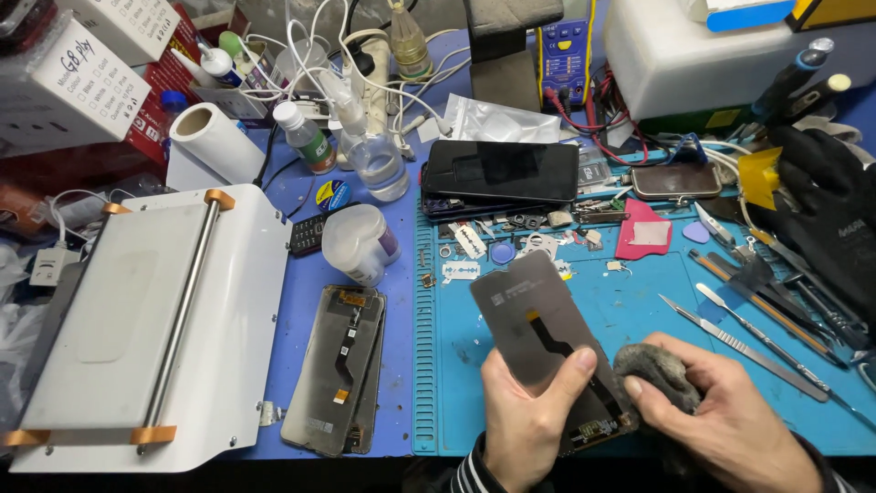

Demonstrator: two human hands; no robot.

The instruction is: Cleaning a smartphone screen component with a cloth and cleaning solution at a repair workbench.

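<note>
Cluttered with parts and tools, a blue silicone work mat (639, 319) covers the right half of a blue bench. Low at the front, the left hand (525, 415) grips a loose phone display panel (547, 342), its dull grey back facing up, thumb laid across the lower face and fingers wrapped behind. A black flex ribbon with an orange patch runs down the panel's middle to a connector strip at the bottom edge. The panel tilts up and to the left, raised above the mat. The right hand (730, 420) closes on a wad of grey, fuzzy cloth (659, 372), which touches the panel's lower right edge.

Just right of the hands lie slim metal tweezers (744, 342) and pry tools, thin and shiny. Above the panel, small screws, brackets and a razor blade (461, 270) are scattered on the mat, beside a pink cloth square (643, 233). Farther back rests a glossy black phone (500, 170). To the left, off the mat, a second display panel (336, 370) lies back up, near a white plastic jar (359, 242). At far left stands a white, flat-bedded machine (151, 329) with a steel rod and orange clamps. A black glove (830, 219) sits at the right edge.
</note>
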